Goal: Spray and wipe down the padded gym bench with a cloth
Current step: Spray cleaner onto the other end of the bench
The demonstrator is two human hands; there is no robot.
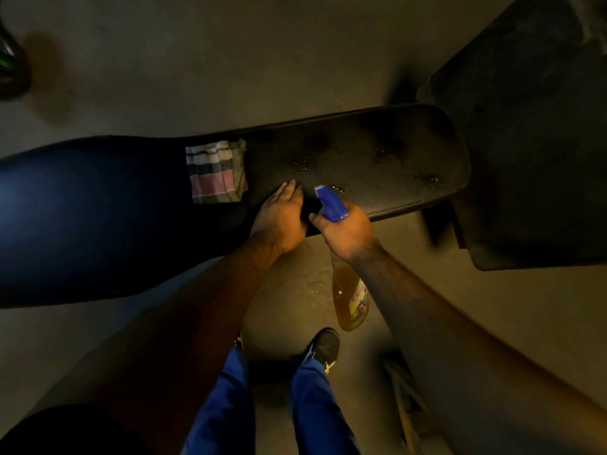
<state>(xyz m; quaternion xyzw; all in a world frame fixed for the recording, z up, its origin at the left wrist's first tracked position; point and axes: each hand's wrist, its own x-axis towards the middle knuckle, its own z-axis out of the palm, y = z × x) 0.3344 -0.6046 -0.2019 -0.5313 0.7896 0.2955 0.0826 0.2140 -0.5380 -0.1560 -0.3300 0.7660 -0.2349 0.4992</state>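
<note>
While you stood over the padded bench, your right hand gripped the neck of the spray bottle, fingers curled round it just under the blue trigger head. That nozzle pointed toward the dark pad, and the bottle's clear body, filled with amber liquid, hung down below your wrist over the floor. Whether a finger was pressing the trigger, you could not tell from the head view.

Your left hand lay flat on the near edge of the bench, fingers straight and close together, holding nothing, just beside the hand with the bottle. Wet patches and small beads of liquid glistened on the pad beyond the nozzle and farther toward its rounded right end.

Your plaid cloth, pink, white and dark checked, lay folded on the bench to the left of your left hand, near it but not touching. Left of the cloth the bench surface looked smoother and bluish in the dim light.

Below, your blue trouser legs and one dark shoe showed on the concrete floor, where a damp patch lay beside the bottle. A large dark shape stood at the right end of the bench; what it was, you could not tell.
</note>
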